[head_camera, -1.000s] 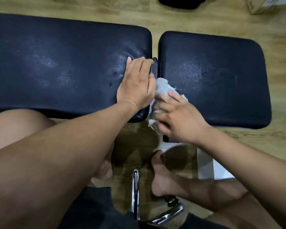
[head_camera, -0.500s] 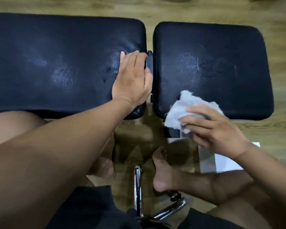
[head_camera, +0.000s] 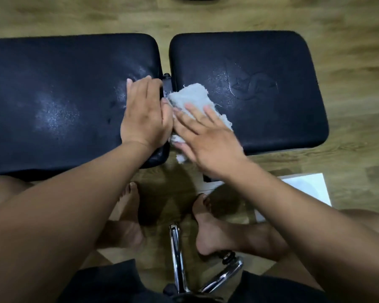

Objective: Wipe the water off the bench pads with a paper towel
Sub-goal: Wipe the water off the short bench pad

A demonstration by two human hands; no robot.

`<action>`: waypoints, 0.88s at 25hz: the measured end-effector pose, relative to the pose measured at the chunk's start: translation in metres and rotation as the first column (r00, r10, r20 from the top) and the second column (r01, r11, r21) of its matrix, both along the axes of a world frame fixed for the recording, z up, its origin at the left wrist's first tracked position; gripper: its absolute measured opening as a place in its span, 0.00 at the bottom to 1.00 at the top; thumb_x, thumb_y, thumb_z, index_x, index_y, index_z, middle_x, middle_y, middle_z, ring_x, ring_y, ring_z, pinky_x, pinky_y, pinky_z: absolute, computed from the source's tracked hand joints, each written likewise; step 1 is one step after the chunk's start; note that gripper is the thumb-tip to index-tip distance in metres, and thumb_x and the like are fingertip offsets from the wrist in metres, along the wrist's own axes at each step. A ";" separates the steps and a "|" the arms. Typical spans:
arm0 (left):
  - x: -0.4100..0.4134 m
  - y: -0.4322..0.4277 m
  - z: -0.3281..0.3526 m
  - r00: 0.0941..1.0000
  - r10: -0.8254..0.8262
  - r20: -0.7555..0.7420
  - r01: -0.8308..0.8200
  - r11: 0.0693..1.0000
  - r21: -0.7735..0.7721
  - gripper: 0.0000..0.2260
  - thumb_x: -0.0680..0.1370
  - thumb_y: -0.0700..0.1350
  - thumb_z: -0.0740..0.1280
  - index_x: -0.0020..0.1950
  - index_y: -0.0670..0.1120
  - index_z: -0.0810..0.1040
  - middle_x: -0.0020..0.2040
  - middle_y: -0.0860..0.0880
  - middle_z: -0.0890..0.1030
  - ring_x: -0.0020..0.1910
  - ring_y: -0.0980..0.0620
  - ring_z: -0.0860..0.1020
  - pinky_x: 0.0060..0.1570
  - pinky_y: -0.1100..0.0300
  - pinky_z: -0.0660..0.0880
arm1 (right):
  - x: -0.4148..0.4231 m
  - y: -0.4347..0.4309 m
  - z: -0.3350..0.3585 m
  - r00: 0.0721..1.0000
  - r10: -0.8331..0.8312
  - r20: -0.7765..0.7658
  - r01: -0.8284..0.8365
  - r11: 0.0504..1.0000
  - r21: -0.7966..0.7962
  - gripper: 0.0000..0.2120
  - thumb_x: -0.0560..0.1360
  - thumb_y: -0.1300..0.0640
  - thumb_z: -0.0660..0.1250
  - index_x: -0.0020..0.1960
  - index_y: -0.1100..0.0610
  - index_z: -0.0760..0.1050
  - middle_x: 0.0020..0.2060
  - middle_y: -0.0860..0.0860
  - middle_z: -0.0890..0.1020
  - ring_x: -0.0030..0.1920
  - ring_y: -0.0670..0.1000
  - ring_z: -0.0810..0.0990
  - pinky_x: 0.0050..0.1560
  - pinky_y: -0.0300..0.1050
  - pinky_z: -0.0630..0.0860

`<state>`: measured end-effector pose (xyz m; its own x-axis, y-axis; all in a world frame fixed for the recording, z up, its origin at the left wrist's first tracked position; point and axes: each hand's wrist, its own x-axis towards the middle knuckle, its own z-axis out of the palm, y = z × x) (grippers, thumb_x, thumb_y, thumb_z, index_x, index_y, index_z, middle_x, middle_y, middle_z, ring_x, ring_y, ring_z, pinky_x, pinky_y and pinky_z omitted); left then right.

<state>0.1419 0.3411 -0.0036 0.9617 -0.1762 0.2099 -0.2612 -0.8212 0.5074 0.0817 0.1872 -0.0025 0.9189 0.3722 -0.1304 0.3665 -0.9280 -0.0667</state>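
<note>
Wood floor under two black pads; flat fingers press paper towel (frayed).

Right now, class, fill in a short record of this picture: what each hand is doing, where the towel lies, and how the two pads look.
left hand: flat on the left pad, at its right edge
right hand: fingers straight, pressing the paper towel
paper towel: crumpled, on the left edge of the right pad, partly over the gap
left pad: pale wet-looking sheen in patches
right pad: embossed logo, faint sheen near the towel
floor: wood
</note>
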 end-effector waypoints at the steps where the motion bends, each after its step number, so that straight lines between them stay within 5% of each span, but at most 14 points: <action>1: 0.000 0.001 -0.002 1.000 0.003 0.002 -0.003 1.000 0.002 0.14 0.77 0.41 0.55 0.58 0.37 0.72 0.54 0.40 0.74 0.58 0.41 0.70 0.75 0.41 0.52 | -0.006 -0.028 -0.002 0.997 -0.071 0.021 0.070 0.997 0.031 0.27 0.80 0.42 0.46 0.76 0.49 0.59 0.76 0.48 0.60 0.77 0.53 0.55 0.76 0.55 0.50; 5: 0.002 0.001 -0.004 1.000 0.018 0.004 -0.018 1.000 0.001 0.14 0.77 0.42 0.55 0.58 0.37 0.72 0.54 0.40 0.74 0.58 0.41 0.70 0.76 0.43 0.51 | -0.030 -0.167 0.000 0.812 -0.581 0.055 0.576 0.813 0.087 0.27 0.78 0.43 0.49 0.73 0.53 0.67 0.74 0.54 0.66 0.76 0.57 0.60 0.74 0.55 0.58; 8: 0.000 0.001 -0.006 1.000 0.009 -0.011 -0.009 1.000 0.014 0.15 0.77 0.43 0.54 0.58 0.37 0.72 0.54 0.40 0.75 0.59 0.41 0.70 0.76 0.43 0.50 | -0.024 -0.164 0.007 0.690 -0.723 0.023 0.715 0.686 0.135 0.25 0.79 0.47 0.50 0.72 0.57 0.67 0.71 0.58 0.70 0.75 0.61 0.61 0.73 0.59 0.60; 11: 0.004 0.001 -0.007 1.000 0.013 -0.018 -0.012 0.999 0.042 0.14 0.77 0.42 0.54 0.57 0.38 0.72 0.53 0.40 0.74 0.60 0.40 0.70 0.76 0.43 0.49 | -0.009 -0.061 0.001 0.833 -0.551 0.051 0.532 0.822 0.203 0.23 0.81 0.48 0.51 0.72 0.55 0.67 0.69 0.57 0.73 0.68 0.62 0.71 0.69 0.61 0.64; 14: 0.004 -0.002 -0.006 1.000 0.018 -0.019 -0.017 0.999 0.039 0.12 0.76 0.42 0.56 0.55 0.38 0.72 0.53 0.39 0.75 0.60 0.39 0.70 0.75 0.43 0.51 | 0.025 0.021 -0.008 0.948 -0.317 0.022 0.315 0.946 0.077 0.25 0.79 0.45 0.49 0.76 0.48 0.60 0.76 0.48 0.61 0.68 0.58 0.69 0.72 0.58 0.56; 19: 0.002 0.000 -0.007 1.000 0.017 -0.015 -0.017 1.000 -0.009 0.14 0.76 0.42 0.56 0.58 0.38 0.73 0.57 0.39 0.75 0.65 0.43 0.66 0.76 0.45 0.51 | 0.094 0.011 -0.008 0.953 -0.301 0.014 0.301 0.953 0.038 0.30 0.79 0.42 0.45 0.78 0.47 0.45 0.79 0.52 0.51 0.73 0.59 0.60 0.75 0.57 0.49; 22: 0.004 0.000 -0.008 0.999 0.030 -0.015 -0.031 0.999 -0.023 0.14 0.77 0.43 0.55 0.58 0.39 0.73 0.59 0.39 0.75 0.67 0.46 0.64 0.77 0.47 0.50 | 0.123 -0.062 -0.007 0.887 -0.462 0.015 0.462 0.887 0.011 0.32 0.78 0.38 0.41 0.78 0.48 0.47 0.79 0.53 0.50 0.75 0.61 0.59 0.74 0.60 0.48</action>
<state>0.1462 0.3413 -0.0116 0.9695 -0.1420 0.1999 -0.2289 -0.8165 0.5300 0.2046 0.1252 -0.0096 0.9891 -0.0942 -0.1129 -0.1026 -0.9921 -0.0716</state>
